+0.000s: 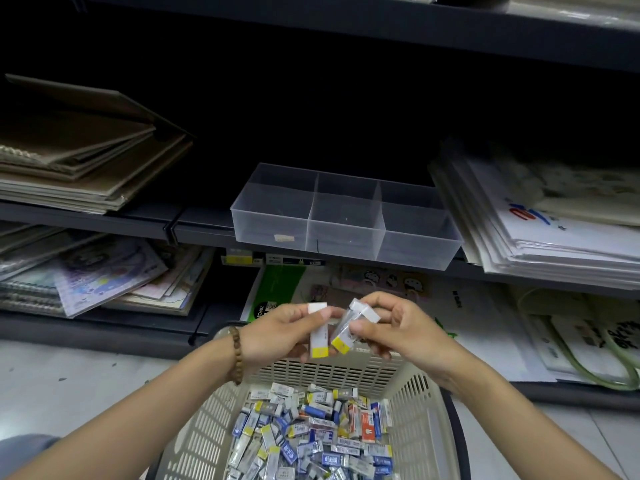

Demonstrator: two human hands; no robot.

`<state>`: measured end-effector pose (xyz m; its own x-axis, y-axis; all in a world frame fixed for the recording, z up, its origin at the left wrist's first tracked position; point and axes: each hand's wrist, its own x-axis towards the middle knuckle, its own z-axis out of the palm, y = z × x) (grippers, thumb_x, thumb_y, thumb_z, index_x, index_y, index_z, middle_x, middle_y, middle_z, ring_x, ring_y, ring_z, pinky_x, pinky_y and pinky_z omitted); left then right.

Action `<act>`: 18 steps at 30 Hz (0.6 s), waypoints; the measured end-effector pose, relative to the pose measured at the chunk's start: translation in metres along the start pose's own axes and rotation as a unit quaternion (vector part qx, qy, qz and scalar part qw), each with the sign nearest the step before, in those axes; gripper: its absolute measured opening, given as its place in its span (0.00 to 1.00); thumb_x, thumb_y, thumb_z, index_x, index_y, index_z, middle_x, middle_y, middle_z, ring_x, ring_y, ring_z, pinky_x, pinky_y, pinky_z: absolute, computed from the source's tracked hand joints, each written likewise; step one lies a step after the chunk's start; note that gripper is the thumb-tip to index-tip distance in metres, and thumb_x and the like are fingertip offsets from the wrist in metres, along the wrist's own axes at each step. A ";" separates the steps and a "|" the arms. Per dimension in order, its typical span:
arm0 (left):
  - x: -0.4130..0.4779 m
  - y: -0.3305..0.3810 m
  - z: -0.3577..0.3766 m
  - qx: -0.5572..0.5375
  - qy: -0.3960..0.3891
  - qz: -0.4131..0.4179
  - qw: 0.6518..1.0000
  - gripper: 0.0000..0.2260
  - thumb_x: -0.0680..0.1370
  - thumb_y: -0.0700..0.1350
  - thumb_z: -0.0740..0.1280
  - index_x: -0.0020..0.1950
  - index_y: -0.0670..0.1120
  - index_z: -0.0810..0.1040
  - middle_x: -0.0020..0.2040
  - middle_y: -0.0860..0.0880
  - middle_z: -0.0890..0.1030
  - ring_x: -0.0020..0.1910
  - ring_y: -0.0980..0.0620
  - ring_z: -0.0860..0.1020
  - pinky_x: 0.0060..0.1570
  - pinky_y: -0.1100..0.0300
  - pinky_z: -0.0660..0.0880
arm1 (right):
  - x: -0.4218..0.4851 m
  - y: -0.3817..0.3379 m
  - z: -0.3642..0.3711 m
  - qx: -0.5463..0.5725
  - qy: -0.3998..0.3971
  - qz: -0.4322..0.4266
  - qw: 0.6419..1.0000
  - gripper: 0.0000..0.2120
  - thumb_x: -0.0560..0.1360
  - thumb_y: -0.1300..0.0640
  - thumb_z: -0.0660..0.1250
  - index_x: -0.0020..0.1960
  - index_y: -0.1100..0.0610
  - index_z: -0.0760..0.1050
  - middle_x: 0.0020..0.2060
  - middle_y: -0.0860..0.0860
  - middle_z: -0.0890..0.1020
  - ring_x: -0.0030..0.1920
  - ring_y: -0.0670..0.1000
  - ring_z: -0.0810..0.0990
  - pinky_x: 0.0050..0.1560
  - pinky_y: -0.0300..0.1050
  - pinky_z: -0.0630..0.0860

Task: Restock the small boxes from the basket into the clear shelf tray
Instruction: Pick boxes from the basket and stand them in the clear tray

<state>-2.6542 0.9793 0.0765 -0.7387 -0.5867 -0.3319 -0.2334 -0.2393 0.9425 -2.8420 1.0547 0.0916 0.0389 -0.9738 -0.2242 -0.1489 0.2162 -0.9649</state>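
Above the basket (204,434) of small boxes (311,431), near the camera, a person's left hand (277,336) pinches one yellow-ended box (319,342) in curled fingers, while the right hand (401,327) pinches further boxes (341,342). On the far shelf, the clear tray (273,216) looks almost empty. Gathering seems in hand; next, the boxes need carrying up and setting into a compartment.
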 end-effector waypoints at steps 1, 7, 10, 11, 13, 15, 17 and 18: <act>0.001 0.000 -0.001 -0.026 0.004 -0.012 1.000 0.12 0.81 0.44 0.56 0.59 0.43 0.74 0.43 0.47 0.83 0.36 0.56 0.79 0.28 0.68 0.70 | 0.000 -0.001 -0.003 0.007 0.006 -0.002 1.000 0.17 0.65 0.50 0.73 0.50 0.58 0.76 0.38 0.54 0.83 0.29 0.44 0.74 0.27 0.34 0.69; 0.003 0.002 -0.009 -0.032 0.051 0.009 0.998 0.07 0.78 0.46 0.61 0.48 0.43 0.67 0.39 0.51 0.85 0.32 0.55 0.82 0.31 0.65 0.78 | -0.002 -0.004 -0.004 0.094 -0.054 0.025 0.994 0.13 0.66 0.53 0.73 0.47 0.57 0.76 0.34 0.51 0.82 0.27 0.44 0.75 0.24 0.31 0.67; 0.001 0.000 -0.004 -0.001 0.075 0.026 0.997 0.14 0.71 0.51 0.68 0.49 0.43 0.75 0.35 0.49 0.84 0.31 0.53 0.82 0.32 0.62 0.80 | -0.002 -0.002 0.005 0.086 -0.060 0.024 0.994 0.13 0.66 0.54 0.73 0.47 0.58 0.75 0.32 0.50 0.82 0.28 0.44 0.76 0.25 0.31 0.68; 0.001 0.000 -0.002 0.011 0.075 0.029 0.997 0.16 0.69 0.54 0.68 0.50 0.44 0.77 0.37 0.48 0.84 0.32 0.52 0.82 0.33 0.63 0.80 | -0.001 -0.002 0.008 0.076 -0.054 0.019 0.995 0.14 0.67 0.54 0.73 0.47 0.59 0.74 0.32 0.49 0.82 0.28 0.44 0.76 0.25 0.31 0.68; -0.001 0.002 0.000 0.011 0.062 0.034 0.997 0.19 0.69 0.57 0.65 0.53 0.47 0.80 0.43 0.47 0.85 0.35 0.51 0.83 0.35 0.63 0.80 | -0.001 -0.003 0.010 0.061 -0.028 0.007 0.998 0.15 0.67 0.54 0.72 0.48 0.61 0.74 0.32 0.50 0.82 0.28 0.45 0.77 0.26 0.32 0.69; -0.002 0.004 -0.001 0.002 0.035 0.037 0.999 0.20 0.70 0.56 0.65 0.58 0.48 0.79 0.48 0.48 0.84 0.41 0.49 0.84 0.36 0.63 0.80 | -0.001 -0.004 0.010 0.050 -0.001 -0.005 0.999 0.17 0.66 0.54 0.72 0.49 0.63 0.74 0.33 0.51 0.83 0.29 0.46 0.78 0.28 0.34 0.72; -0.005 0.005 -0.002 0.000 0.003 0.043 0.999 0.19 0.68 0.52 0.70 0.59 0.52 0.77 0.50 0.52 0.84 0.44 0.47 0.84 0.37 0.63 0.79 | -0.001 -0.003 0.010 0.048 0.015 -0.008 0.999 0.19 0.66 0.54 0.73 0.51 0.64 0.74 0.36 0.53 0.84 0.31 0.48 0.80 0.31 0.37 0.76; -0.005 0.005 -0.002 0.000 -0.011 0.046 0.999 0.19 0.67 0.50 0.72 0.58 0.55 0.77 0.50 0.54 0.83 0.44 0.47 0.84 0.38 0.63 0.79 | -0.001 -0.002 0.010 0.052 0.020 -0.006 0.998 0.20 0.66 0.54 0.73 0.52 0.64 0.73 0.37 0.54 0.84 0.32 0.49 0.81 0.33 0.38 0.77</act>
<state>-2.6500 0.9795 0.0832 -0.7708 -0.5892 -0.2420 -0.1631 -0.1847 0.9692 -2.8318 1.0562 0.0924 -0.0005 -0.9780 -0.2087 -0.0446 0.2085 -0.9770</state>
